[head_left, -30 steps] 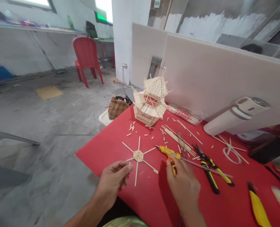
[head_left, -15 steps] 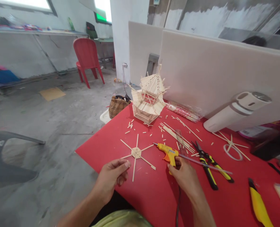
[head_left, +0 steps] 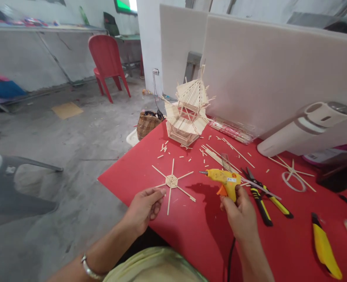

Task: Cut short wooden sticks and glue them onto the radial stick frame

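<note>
My right hand (head_left: pixel 240 209) is wrapped round the handle of a yellow hot glue gun (head_left: pixel 223 178) with an orange trigger. The gun is raised off the table, its nozzle pointing left, with a clear glue stick out of its back. Fingers of my left hand (head_left: pixel 145 207) are pinched together beside a flat spoked frame of thin wooden sticks (head_left: pixel 171 181). A tiny pale bit shows at those fingertips, too small to name. The frame lies on the red table (head_left: pixel 126 178), with six spokes round a hexagonal centre.
A wooden-stick pagoda model (head_left: pixel 186 113) stands at the table's back corner. Loose sticks (head_left: pixel 217 156), black-and-yellow cutters (head_left: pixel 264 199), a yellow-handled tool (head_left: pixel 326 246), a white tumbler (head_left: pixel 305 127) and a second stick frame (head_left: pixel 292 172) lie or stand to the right. White boards (head_left: pixel 279 74) lean behind.
My right hand has lifted the glue gun from near the frame, up and to the right. My left hand stays pinched by the frame. The view has tilted down slightly.
</note>
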Demonstrator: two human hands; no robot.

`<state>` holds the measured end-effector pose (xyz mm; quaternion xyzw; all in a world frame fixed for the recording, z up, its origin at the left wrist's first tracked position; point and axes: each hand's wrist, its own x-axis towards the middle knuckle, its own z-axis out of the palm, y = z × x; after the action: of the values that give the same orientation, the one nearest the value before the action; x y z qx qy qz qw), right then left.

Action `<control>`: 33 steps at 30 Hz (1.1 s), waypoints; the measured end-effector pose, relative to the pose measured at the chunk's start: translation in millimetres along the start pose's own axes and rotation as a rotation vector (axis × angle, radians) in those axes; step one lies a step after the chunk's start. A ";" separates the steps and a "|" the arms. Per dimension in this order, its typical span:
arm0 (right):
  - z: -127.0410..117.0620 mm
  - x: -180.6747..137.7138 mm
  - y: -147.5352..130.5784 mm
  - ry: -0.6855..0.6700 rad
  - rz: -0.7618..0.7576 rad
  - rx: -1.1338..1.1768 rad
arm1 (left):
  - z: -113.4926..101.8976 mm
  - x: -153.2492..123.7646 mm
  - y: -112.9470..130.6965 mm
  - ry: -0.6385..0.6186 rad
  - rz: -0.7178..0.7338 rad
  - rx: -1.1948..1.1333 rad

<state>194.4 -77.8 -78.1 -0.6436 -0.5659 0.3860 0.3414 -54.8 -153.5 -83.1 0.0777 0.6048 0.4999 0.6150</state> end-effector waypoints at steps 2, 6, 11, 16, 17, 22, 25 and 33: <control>-3.7 -8.6 -15.7 -0.019 -0.069 -0.059 | 1.3 -1.2 0.2 -0.002 -0.015 -0.035; -0.8 -19.1 -39.5 0.010 -0.118 -0.276 | 1.2 -2.0 -2.2 -0.019 -0.028 -0.093; 16.2 -19.9 -44.8 0.155 -0.213 -0.635 | 0.5 -1.4 -3.0 -0.013 -0.031 -0.126; 26.0 -19.6 -36.8 0.147 -0.355 -0.843 | 1.5 -2.0 -0.9 0.005 -0.048 -0.072; 27.2 -19.9 -35.0 0.141 -0.383 -0.876 | 1.8 -2.1 -0.6 0.007 -0.053 -0.063; 33.0 -21.5 -30.0 0.141 -0.483 -0.916 | 3.7 -2.0 0.7 0.018 -0.072 -0.044; 35.5 -22.3 -31.1 0.128 -0.527 -0.915 | 4.3 -1.5 0.8 -0.001 -0.073 -0.042; 40.3 -21.8 -30.7 0.125 -0.571 -0.965 | 3.5 -3.0 0.3 0.006 -0.048 -0.037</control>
<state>143.3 -95.5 -67.7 -0.5698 -0.8086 -0.0631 0.1322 -51.4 -153.6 -80.0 0.0500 0.5990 0.4963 0.6264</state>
